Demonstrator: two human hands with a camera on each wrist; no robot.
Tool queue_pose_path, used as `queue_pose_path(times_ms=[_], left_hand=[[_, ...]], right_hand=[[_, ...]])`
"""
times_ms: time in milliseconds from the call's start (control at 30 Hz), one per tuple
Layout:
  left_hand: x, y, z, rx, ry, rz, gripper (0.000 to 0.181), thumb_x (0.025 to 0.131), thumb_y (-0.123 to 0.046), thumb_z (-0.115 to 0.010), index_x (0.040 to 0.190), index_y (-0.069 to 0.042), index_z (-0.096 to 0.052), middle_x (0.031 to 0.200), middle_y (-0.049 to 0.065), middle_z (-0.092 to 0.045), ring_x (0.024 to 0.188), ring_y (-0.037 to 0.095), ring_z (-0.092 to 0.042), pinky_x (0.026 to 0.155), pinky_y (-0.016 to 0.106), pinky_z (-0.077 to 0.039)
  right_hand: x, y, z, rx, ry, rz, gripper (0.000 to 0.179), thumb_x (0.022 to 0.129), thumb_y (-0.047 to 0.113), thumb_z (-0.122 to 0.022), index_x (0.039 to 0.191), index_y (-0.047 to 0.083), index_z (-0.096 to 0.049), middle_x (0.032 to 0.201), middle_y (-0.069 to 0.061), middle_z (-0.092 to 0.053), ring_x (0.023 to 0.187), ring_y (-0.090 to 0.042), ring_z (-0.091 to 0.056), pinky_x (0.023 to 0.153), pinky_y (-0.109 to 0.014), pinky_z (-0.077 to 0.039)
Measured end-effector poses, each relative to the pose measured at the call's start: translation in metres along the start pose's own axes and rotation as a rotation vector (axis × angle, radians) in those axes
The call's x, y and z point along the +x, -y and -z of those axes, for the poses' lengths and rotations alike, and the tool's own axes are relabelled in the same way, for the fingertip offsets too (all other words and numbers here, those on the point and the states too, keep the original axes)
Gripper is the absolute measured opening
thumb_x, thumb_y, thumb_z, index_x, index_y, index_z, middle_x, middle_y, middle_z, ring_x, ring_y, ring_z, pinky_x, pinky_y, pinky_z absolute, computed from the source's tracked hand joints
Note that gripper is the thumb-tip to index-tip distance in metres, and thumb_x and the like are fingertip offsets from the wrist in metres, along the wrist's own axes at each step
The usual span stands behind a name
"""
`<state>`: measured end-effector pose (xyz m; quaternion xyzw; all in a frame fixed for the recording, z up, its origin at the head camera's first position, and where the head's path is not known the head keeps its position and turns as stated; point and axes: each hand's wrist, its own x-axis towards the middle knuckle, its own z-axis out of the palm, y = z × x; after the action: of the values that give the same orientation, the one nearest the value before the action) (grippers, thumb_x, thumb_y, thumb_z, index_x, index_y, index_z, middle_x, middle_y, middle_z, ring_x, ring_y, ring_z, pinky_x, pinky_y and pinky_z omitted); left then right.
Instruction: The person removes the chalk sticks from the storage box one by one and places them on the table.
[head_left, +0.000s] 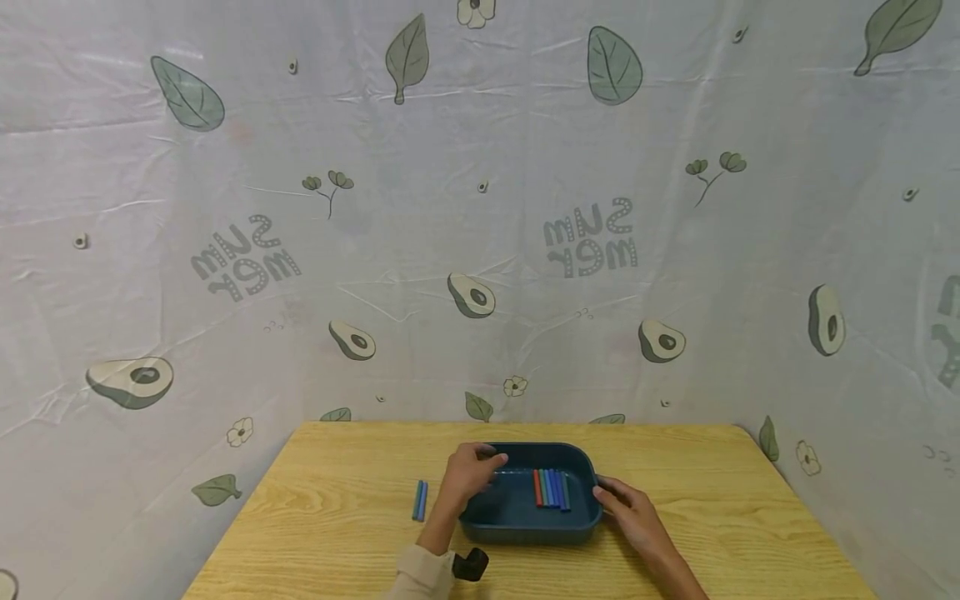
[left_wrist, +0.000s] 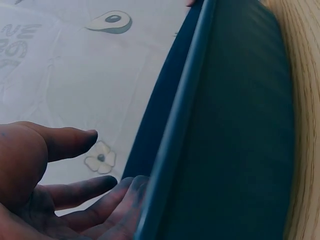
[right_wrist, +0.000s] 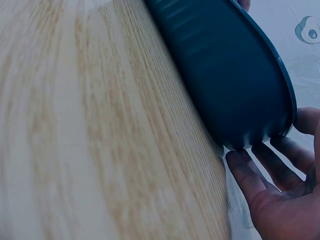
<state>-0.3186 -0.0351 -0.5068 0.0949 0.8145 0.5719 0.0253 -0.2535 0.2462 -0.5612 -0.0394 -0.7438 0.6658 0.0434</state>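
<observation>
A dark blue rectangular tub [head_left: 517, 535] stands on the table. Inside it, toward the right, several thin coloured sticks [head_left: 551, 489] lie side by side, one red, others green and blue. My left hand [head_left: 468, 473] reaches over the tub's left end with its fingers loosely spread. In the left wrist view its fingers [left_wrist: 105, 200] dip behind the near wall, partly hidden, and nothing shows between them. My right hand [head_left: 630, 510] holds the tub's right end. Thumb at the rim, fingertips against the outer wall, it shows in the right wrist view [right_wrist: 287, 195].
Two blue-green sticks [head_left: 420, 501] lie on the wooden table [head_left: 330, 533] left of the tub. A patterned sheet [head_left: 420, 233] hangs behind the table and along its sides. A black device [head_left: 471, 565] is strapped to the left wrist.
</observation>
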Motion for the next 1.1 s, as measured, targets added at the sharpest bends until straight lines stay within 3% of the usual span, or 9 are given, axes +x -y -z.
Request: queue_pose_path(times_ms=[167, 433, 767, 1100], left_hand=[[0.005, 0.003, -0.01, 0.034, 0.005, -0.003, 0.046, 0.091, -0.027, -0.073, 0.12, 0.008, -0.065, 0.09, 0.013, -0.071, 0.084, 0.035, -0.07, 0.067, 0.045, -0.059], [0.011, 0.004, -0.026, 0.068, 0.01, 0.047, 0.042, 0.089, -0.028, -0.074, 0.117, 0.003, -0.068, 0.091, 0.01, -0.072, 0.079, 0.025, -0.071, 0.06, 0.036, -0.058], [0.014, 0.006, -0.043, 0.025, 0.041, 0.08, 0.043, 0.087, -0.022, -0.077, 0.119, 0.005, -0.066, 0.088, 0.013, -0.072, 0.077, 0.03, -0.073, 0.061, 0.039, -0.06], [0.02, 0.008, -0.058, 0.043, 0.027, 0.089, 0.04, 0.084, -0.017, -0.079, 0.115, 0.005, -0.068, 0.098, 0.017, -0.071, 0.07, 0.023, -0.072, 0.057, 0.034, -0.059]], right_hand=[[0.001, 0.0, -0.001, -0.005, -0.004, 0.008, 0.047, 0.1, 0.023, -0.06, 0.137, -0.005, -0.055, 0.139, -0.028, -0.055, 0.12, -0.037, -0.062, 0.086, -0.039, -0.059], [0.002, 0.0, 0.0, -0.022, -0.015, 0.024, 0.046, 0.099, 0.022, -0.061, 0.136, -0.006, -0.056, 0.137, -0.027, -0.056, 0.118, -0.035, -0.063, 0.085, -0.036, -0.059], [0.001, 0.0, -0.001, -0.016, -0.028, 0.013, 0.044, 0.099, 0.021, -0.061, 0.135, -0.006, -0.058, 0.136, -0.026, -0.058, 0.117, -0.035, -0.064, 0.085, -0.037, -0.059], [0.001, 0.001, -0.001, 0.004, -0.014, 0.018, 0.045, 0.099, 0.018, -0.061, 0.135, -0.009, -0.055, 0.136, -0.03, -0.056, 0.117, -0.037, -0.063, 0.084, -0.038, -0.059]])
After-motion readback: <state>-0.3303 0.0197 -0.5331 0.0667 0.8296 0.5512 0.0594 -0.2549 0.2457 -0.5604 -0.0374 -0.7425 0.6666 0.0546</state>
